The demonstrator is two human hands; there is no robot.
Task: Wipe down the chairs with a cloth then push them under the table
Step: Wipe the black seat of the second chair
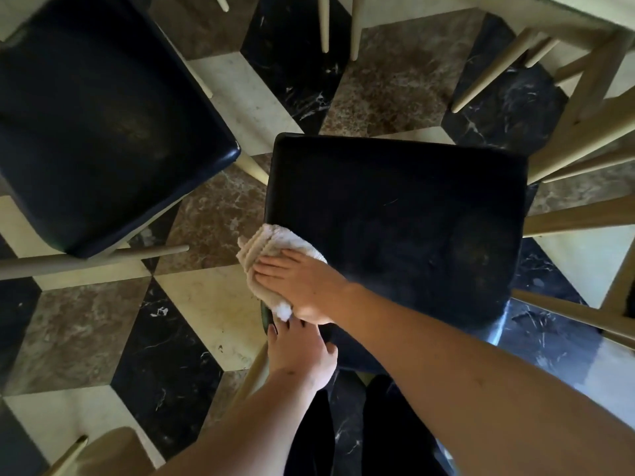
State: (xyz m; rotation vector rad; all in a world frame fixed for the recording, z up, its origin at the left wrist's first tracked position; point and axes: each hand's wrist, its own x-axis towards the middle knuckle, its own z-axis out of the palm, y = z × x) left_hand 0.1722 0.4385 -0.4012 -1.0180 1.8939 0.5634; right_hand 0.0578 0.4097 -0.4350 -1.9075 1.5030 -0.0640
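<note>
A chair with a black padded seat (405, 218) stands right below me. A folded cream cloth (271, 249) lies on the seat's left edge, and my right hand (302, 286) presses flat on it with fingers together, pointing left. My left hand (299, 352) grips the near left corner of the same seat, fingers curled over the edge. A second black-seated chair (103, 125) stands at the upper left, apart from the first. The pale table (584, 12) shows only at the top right corner.
Pale wooden chair legs and rungs (577, 139) crowd the right side and the top. The floor (213, 218) is marble in a black, brown and cream cube pattern. Another wooden chair part (103, 451) sits at the bottom left. My dark trouser legs show at the bottom.
</note>
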